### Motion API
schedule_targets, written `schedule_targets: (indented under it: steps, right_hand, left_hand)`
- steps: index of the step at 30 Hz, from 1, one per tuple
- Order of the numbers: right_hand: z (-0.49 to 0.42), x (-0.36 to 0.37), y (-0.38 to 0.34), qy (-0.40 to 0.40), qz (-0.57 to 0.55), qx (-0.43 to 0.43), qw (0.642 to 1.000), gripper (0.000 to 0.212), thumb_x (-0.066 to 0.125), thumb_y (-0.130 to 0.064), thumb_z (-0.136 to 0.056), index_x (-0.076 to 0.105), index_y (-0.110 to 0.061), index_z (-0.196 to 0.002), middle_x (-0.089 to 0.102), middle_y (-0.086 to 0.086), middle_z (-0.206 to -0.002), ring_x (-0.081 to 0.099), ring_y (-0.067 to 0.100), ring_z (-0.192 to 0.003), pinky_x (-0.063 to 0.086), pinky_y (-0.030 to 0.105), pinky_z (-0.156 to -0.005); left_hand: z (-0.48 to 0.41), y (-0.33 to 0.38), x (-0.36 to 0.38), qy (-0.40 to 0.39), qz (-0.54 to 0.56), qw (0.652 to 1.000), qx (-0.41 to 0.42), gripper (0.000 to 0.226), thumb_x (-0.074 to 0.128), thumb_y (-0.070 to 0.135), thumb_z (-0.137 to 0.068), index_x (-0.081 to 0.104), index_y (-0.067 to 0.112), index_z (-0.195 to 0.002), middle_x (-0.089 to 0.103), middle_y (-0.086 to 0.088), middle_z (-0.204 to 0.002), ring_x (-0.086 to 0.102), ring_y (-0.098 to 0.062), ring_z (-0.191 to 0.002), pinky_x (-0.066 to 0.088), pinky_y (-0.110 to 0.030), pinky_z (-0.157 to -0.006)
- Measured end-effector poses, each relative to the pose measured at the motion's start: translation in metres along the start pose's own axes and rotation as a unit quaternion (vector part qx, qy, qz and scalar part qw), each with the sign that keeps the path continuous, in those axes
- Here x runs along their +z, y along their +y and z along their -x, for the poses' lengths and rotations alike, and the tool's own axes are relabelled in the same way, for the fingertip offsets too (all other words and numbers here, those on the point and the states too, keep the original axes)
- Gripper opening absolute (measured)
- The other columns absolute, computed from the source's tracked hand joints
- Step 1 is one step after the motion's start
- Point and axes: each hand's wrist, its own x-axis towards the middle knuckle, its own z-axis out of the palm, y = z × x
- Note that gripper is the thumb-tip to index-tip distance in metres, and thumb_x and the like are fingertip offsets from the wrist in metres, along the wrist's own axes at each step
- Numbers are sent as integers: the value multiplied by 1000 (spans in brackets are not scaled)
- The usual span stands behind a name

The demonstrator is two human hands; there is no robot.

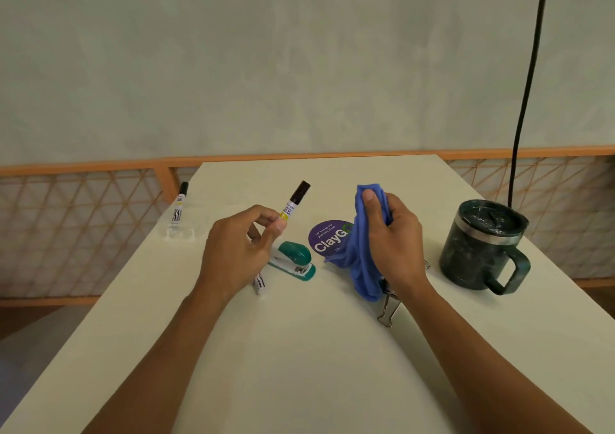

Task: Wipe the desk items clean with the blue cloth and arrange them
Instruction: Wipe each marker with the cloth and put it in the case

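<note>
Blue cloth (361, 260) hangs bunched from the right grip (396, 234), whose thumb and fingers are curled around its upper part. The left grip (233, 250) pinches a marker (294, 202) between thumb and fingers, tilted, with the black cap up. Between the two grips a green stapler (294, 260) and a round purple sticker (327, 237) lie on the surface (299, 367); the cloth hides part of the sticker. Just under the right grip is a binder clip (389, 307). Under the left grip a second marker (259, 284) shows partly. Right of the right grip stands a dark mug (482, 247) with a lid. Left of the left grip, well apart, is a third marker (179, 207).
</note>
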Motion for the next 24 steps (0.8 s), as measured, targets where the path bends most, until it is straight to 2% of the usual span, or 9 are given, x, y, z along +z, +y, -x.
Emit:
schedule_targets:
  steps: [5,9,12,14,16,21,24]
  right_hand:
    - [0,4,2,-4,9,1,1000,33,53,-57,-106,65,-28,-118,69,-8,-99,69,10,-86,54,14,-61]
    - [1,3,3,3,25,-10,1000,33,54,-58,-106,65,-29,-117,68,-9,-98,68,9,-85,52,17,-62]
    - [3,3,4,3,28,-15,999,33,54,-57,-106,65,-29,-120,68,-9,-101,68,11,-88,51,20,-67]
    - [4,4,4,-3,29,-22,999,33,55,-57,-106,65,-29,-120,69,-8,-102,69,11,-89,52,22,-69]
    - [5,6,3,-8,36,-31,999,30,56,-56,-106,66,-29,-116,69,-8,-100,68,10,-88,51,23,-69]
    - [6,9,3,-16,60,-54,997,27,57,-54,-106,65,-30,-113,68,-9,-97,66,8,-83,49,23,-67]
    - [8,10,2,-21,67,-60,996,24,57,-53,-106,64,-31,-115,68,-10,-98,68,5,-81,50,19,-64]
  left_hand:
    - [-17,-19,-20,56,8,996,-68,13,76,44,-99,80,32,-98,78,18,-90,67,-10,-74,54,-24,-72]
    - [-42,-43,-44,114,5,988,-107,17,81,44,-95,83,28,-94,79,15,-90,68,0,-70,49,-11,-70]
    - [-64,-73,-68,144,-18,978,-147,19,85,43,-91,84,24,-93,78,8,-83,70,-2,-75,56,-26,-84]
    - [-75,-94,-82,139,-34,973,-181,23,88,45,-86,85,23,-93,78,3,-81,76,-18,-82,60,-32,-88]
    - [-82,-113,-93,134,-40,969,-205,33,89,53,-79,86,23,-92,79,3,-80,78,-24,-80,63,-39,-87]
    - [-88,-140,-103,126,-135,953,-241,30,88,56,-81,87,29,-95,81,6,-86,76,-20,-91,54,-33,-78]
    - [-88,-146,-95,101,-143,947,-271,31,90,55,-80,87,28,-96,82,4,-95,75,-18,-98,49,-29,-79]
